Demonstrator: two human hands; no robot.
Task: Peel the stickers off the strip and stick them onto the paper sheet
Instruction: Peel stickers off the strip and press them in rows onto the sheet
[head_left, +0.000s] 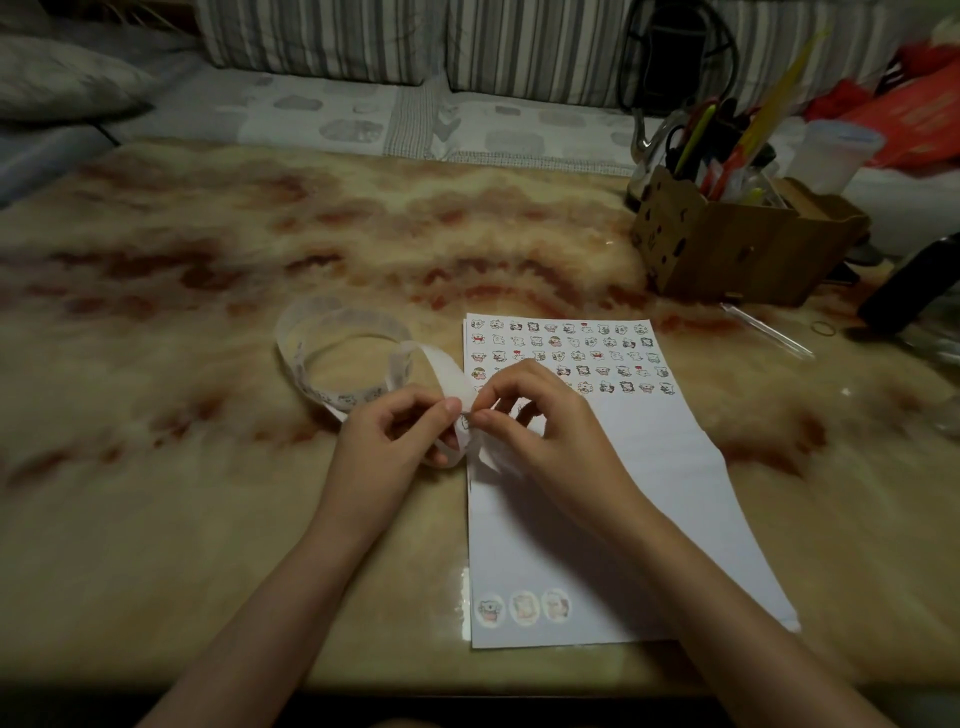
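Both hands are pinching the free end of the strip (444, 371) over the left edge of the paper sheet (649, 493), the left hand (400, 431) gripping the backing, the right hand (545, 421), nearer the blank middle, pinching a sticker (466, 422).

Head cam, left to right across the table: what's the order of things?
sticker strip → left hand → right hand → cardboard pen box

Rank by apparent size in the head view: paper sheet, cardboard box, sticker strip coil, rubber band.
paper sheet
cardboard box
sticker strip coil
rubber band
Box and coil look close; box is farther away.
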